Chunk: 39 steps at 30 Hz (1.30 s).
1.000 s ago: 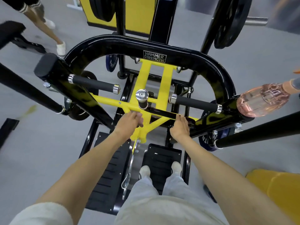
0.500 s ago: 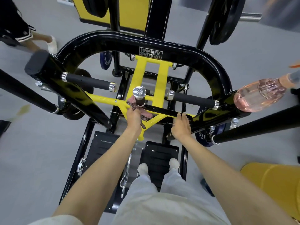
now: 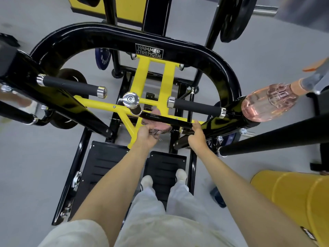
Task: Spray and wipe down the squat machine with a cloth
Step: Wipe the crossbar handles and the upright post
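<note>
The squat machine [image 3: 124, 41] is a black curved frame with yellow crossbars [image 3: 146, 81] and two black foam handles. My left hand [image 3: 145, 137] grips a pink cloth [image 3: 158, 128] against the black bar and the yellow brace below the chrome knob [image 3: 130, 100]. Part of the cloth wraps over the bar. My right hand [image 3: 196, 135] holds the same black bar a little to the right. A pink spray bottle [image 3: 267, 103] lies on the frame's right arm, its nozzle pointing right.
Black foot plates [image 3: 105, 161] lie below, with my feet on the right one. Long black bars [image 3: 277, 138] stick out at left and right. Weight plates [image 3: 231, 18] hang at the back. A yellow pad [image 3: 292, 198] is at lower right. Grey floor surrounds.
My left hand has brought the pink cloth up under the knob and then slid it right along the black bar. My right hand has stayed on the bar.
</note>
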Motion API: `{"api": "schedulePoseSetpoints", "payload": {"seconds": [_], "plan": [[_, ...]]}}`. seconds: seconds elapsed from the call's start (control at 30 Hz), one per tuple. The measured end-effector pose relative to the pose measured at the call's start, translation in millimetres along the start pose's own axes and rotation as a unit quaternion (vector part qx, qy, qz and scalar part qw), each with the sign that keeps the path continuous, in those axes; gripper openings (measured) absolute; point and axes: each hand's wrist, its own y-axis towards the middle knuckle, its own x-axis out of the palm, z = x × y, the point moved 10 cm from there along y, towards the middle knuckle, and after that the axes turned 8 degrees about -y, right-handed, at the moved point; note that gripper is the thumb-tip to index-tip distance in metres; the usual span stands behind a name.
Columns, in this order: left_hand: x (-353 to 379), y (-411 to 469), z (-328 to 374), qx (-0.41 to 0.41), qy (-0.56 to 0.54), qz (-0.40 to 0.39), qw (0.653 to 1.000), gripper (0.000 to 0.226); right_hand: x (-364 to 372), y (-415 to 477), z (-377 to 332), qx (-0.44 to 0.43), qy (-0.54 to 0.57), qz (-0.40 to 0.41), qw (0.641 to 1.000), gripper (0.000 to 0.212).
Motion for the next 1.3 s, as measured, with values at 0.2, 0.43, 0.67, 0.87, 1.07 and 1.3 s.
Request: {"api": "schedulePoseSetpoints", "payload": {"seconds": [0.2, 0.43, 0.67, 0.87, 1.07, 1.3], "plan": [[40, -17, -64, -0.052, 0.051, -0.005, 0.997, 0.044, -16, 8, 4, 0.006, 0.068, 0.002, 0.998, 0.082], [67, -16, -114, -0.115, 0.118, -0.03, 0.986, 0.032, -34, 10, 8, -0.007, 0.01, 0.056, 0.998, 0.07], [84, -16, -120, -0.111, 0.13, -0.07, 0.983, 0.043, -45, 13, 17, 0.002, -0.049, 0.07, 0.996, 0.06], [58, -6, -105, -0.109, 0.091, -0.037, 0.989, 0.045, -38, 5, 13, 0.007, -0.082, 0.078, 0.994, 0.066], [33, -8, -48, -0.057, 0.03, -0.018, 0.998, 0.035, -20, -5, 11, 0.004, -0.108, 0.07, 0.992, 0.069], [-7, -5, 50, 0.033, -0.045, -0.045, 0.997, 0.034, 17, -23, -3, -0.014, -0.173, 0.044, 0.984, 0.066]]}}
